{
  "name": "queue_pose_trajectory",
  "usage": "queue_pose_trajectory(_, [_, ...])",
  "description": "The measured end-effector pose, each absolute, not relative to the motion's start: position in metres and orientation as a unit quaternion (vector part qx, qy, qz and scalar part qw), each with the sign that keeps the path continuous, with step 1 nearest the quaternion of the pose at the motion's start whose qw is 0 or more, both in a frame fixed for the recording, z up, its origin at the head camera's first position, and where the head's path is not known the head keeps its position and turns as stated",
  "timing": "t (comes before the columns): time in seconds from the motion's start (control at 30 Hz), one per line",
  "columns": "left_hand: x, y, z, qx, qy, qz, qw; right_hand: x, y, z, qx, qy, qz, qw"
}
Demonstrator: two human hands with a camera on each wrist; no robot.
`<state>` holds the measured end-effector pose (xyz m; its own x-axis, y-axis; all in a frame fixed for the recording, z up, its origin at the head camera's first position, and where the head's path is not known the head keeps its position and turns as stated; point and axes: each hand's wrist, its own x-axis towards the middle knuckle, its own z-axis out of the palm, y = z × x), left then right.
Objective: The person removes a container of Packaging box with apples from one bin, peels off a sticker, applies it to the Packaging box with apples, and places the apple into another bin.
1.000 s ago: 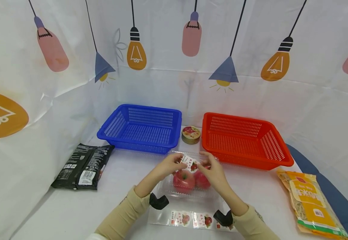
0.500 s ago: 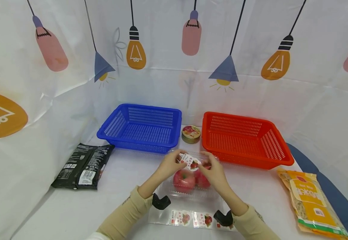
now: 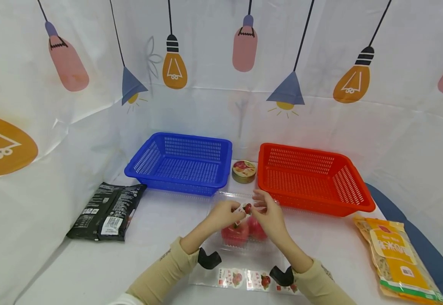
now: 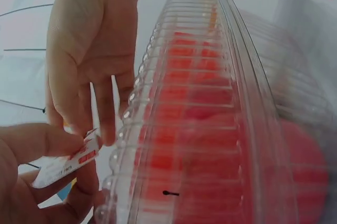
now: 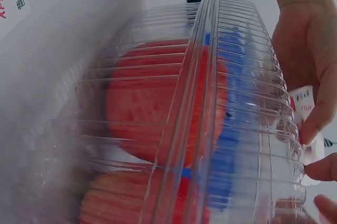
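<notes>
In the head view a small white sticker (image 3: 247, 208) with a red apple print is held above a clear plastic clamshell box (image 3: 221, 195). My left hand (image 3: 224, 215) pinches its left part between thumb and fingers. At its right edge, my right hand (image 3: 270, 215) pinches it too, other fingers loosely bent. Red apples (image 3: 235, 234) show through the lid. The left wrist view shows the sticker (image 4: 66, 166) tilted, beside the ribbed box (image 4: 179, 129). In the right wrist view, part of the sticker (image 5: 303, 100) shows behind the box edge.
Under the box lies a backing sheet (image 3: 206, 275) with several stickers (image 3: 258, 279). Behind stand a blue basket (image 3: 179, 186), a round tin (image 3: 243, 171) and a red basket (image 3: 309, 205). A black bag (image 3: 107, 212) lies left, a yellow food bag (image 3: 397, 254) right.
My left hand has shifted slightly right and its thumb and fingers now cover more of the sticker. Less of the sticker's face shows. My right hand stays nearly in place.
</notes>
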<state>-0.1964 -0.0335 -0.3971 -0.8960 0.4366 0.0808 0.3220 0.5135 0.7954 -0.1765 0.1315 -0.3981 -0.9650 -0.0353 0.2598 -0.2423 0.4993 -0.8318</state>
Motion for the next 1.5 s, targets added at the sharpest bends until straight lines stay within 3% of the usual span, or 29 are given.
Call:
queue_pose_trajectory(0.2, [-0.2,-0.032,-0.399,0.185,0.83,0.516,0.1,-0.178,0.133,-0.4,0.053,-0.861,0.503,0.051])
queue_pose_trajectory(0.33, [-0.2,-0.032,-0.399,0.188,0.838,0.504,0.092,-0.18,0.134,-0.401,0.054,-0.853,0.518,0.04])
queue_pose_trajectory(0.73, [-0.196,-0.03,-0.404,0.184,0.944,0.264,-0.07,-0.184,0.131,-0.409,0.074,-0.912,0.389,0.103])
queue_pose_trajectory(1.07, [-0.198,-0.027,-0.408,0.181,0.958,0.2,-0.101,-0.187,0.13,-0.414,0.061,-0.928,0.354,0.102])
queue_pose_trajectory(1.5, [-0.195,-0.026,-0.41,0.168,0.959,0.206,-0.099,-0.188,0.129,-0.419,0.08,-0.942,0.294,0.141])
